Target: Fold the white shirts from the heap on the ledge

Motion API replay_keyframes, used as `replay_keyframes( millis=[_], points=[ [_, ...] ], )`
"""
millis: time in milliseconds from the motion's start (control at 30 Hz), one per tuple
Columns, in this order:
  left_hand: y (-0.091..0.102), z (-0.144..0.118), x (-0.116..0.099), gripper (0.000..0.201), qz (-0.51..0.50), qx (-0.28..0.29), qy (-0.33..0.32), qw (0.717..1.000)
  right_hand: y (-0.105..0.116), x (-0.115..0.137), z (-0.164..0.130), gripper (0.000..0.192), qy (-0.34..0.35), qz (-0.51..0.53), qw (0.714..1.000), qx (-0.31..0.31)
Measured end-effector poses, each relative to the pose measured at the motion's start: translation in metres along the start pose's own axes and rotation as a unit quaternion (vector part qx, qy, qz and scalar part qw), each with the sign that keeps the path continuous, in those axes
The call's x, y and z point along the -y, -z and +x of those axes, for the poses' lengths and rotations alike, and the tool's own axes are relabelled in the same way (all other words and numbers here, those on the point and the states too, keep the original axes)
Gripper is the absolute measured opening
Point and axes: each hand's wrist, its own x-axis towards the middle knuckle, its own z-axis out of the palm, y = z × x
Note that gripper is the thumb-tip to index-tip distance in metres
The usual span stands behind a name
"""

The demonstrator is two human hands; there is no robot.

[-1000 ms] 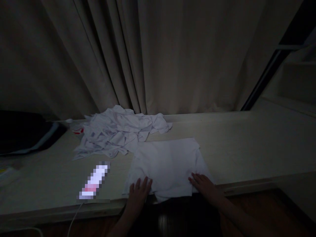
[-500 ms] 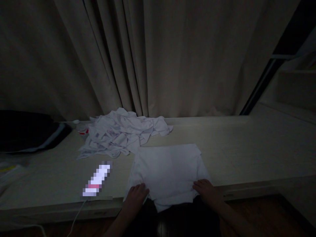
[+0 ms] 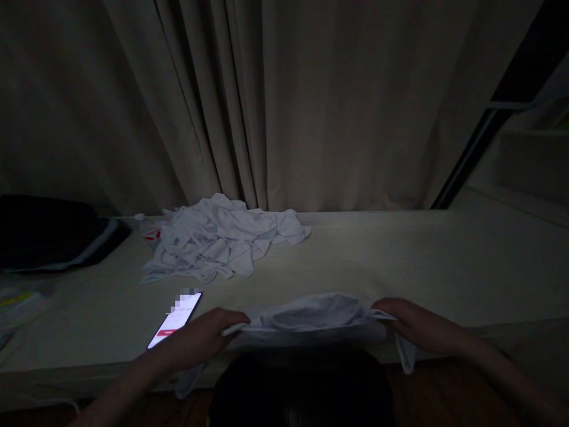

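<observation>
The white cloth (image 3: 313,314) stretches directly between the two grips, at the near edge of the desk (image 3: 373,252), its long axis running side to side from the left hand (image 3: 217,323) to the right hand (image 3: 402,317); neither is nearer, since each grip pinches one end, with a loose part drooping below. Counted, there is one cloth in the grips, one heap of white fabric (image 3: 217,234) beyond the left grip, its pieces too tangled to number, one phone (image 3: 178,317) left of that grip, and one bottle (image 3: 150,232) at the heap's left side.
</observation>
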Motion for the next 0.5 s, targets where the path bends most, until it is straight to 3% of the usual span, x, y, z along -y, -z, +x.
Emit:
replay_keyframes(
  millis=[133, 267, 333, 400, 500],
  points=[
    [0.063, 0.008, -0.018, 0.034, -0.044, 0.019, 0.013, 0.999, 0.069, 0.035, 0.022, 0.030, -0.003, 0.072, 0.995, 0.071],
    [0.099, 0.054, -0.004, 0.038, -0.053, 0.005, 0.031, 0.998, 0.104, 0.023, 0.072, 0.032, 0.011, 0.132, 0.985, 0.111],
    [0.098, 0.093, 0.014, 0.043, -0.038, -0.001, 0.054, 0.998, 0.101, -0.004, 0.110, 0.030, -0.004, 0.134, 0.980, 0.146],
    [0.083, 0.135, 0.036, 0.047, -0.017, 0.022, 0.090, 0.996, 0.082, -0.041, 0.151, 0.027, -0.040, 0.096, 0.984, 0.145],
    [0.045, 0.186, 0.074, 0.047, 0.032, 0.010, 0.127, 0.991, 0.037, -0.099, 0.202, 0.031, -0.141, -0.049, 0.988, 0.038]
  ],
)
